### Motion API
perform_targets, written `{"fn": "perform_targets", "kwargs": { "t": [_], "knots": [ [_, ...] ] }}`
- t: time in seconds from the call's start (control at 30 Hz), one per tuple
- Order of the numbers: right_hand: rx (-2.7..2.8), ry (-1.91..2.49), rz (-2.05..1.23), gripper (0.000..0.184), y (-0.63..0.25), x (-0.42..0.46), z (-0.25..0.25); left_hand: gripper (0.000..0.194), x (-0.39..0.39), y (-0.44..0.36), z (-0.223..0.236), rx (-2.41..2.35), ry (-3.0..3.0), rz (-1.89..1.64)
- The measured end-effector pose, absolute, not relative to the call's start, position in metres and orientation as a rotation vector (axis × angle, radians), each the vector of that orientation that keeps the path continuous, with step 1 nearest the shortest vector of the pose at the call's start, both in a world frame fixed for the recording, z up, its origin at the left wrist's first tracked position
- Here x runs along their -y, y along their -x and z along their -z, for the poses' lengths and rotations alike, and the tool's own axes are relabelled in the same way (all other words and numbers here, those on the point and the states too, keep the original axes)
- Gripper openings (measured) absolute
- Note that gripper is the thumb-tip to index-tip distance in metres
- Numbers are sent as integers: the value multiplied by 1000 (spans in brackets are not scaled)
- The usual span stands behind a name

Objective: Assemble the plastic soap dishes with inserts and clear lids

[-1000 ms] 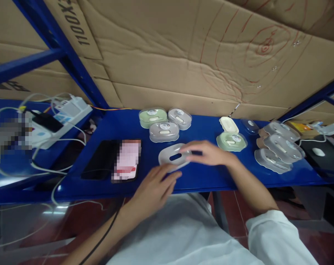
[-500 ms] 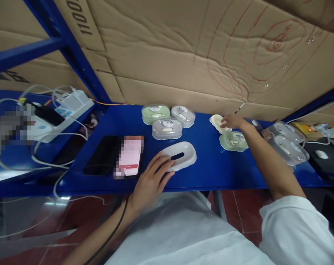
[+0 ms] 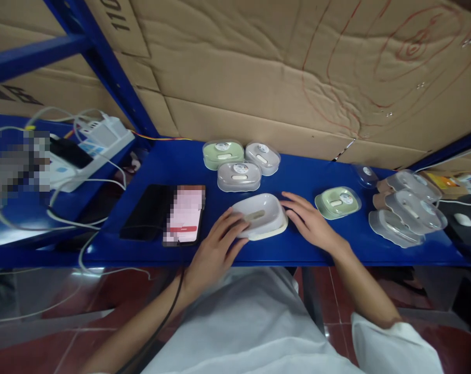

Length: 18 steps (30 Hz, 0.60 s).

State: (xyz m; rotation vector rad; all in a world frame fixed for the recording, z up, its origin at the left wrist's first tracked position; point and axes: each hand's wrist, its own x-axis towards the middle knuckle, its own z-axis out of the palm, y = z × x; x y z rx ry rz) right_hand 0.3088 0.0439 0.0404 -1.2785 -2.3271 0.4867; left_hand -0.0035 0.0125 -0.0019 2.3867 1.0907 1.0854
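A pale grey oval soap dish with a slot in its floor sits on a cream base, whose edge shows along the front right. Through the slot a cream surface is visible. My left hand grips the dish's left end, fingers over the rim and thumb at the front. At the right end, my right hand has its fingers stretched and spread, fingertips against or very close to the edge; whether they press on it I cannot tell. Right of that hand lies a green lidded soap box.
Behind the dish stand a green box and two grey boxes under clear lids. More clear-lidded boxes are stacked at right. A phone lies at left, beside a power strip with cables. Cardboard walls the back.
My right hand has come left from the back right to the soap dish, bringing the cream piece, which is now under the dish. My left hand stays at the dish's left end.
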Motion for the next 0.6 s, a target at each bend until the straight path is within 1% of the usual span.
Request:
{"fn": "perform_targets", "kwargs": {
  "t": [0.07, 0.17, 0.2, 0.23, 0.37, 0.47, 0.6],
  "knots": [
    [2205, 1316, -463, 53, -312, -27, -29, 39, -16, 0, -1, -1067, -2419, -1039],
    [2209, 1264, -488, 75, -314, -15, -16, 38, -21, -6, -4, -1042, -2495, -996],
    [2218, 1250, -481, 80, -313, -14, -13, 37, -22, -7, -4, -1040, -2531, -988],
    [2227, 1241, -469, 80, -312, -14, -11, 37, -22, -7, -4, -1045, -2574, -978],
    [2317, 1210, -406, 60, -303, -19, -9, 35, -19, -2, -2, -1087, -2751, -893],
    [2380, 1145, -330, 53, -299, -18, -7, 41, -17, 3, -2, -1048, -2842, -807],
    [2452, 1099, -243, 49, -296, -11, -3, 25, -17, 4, -4, -1009, -2926, -748]
  ]
}}
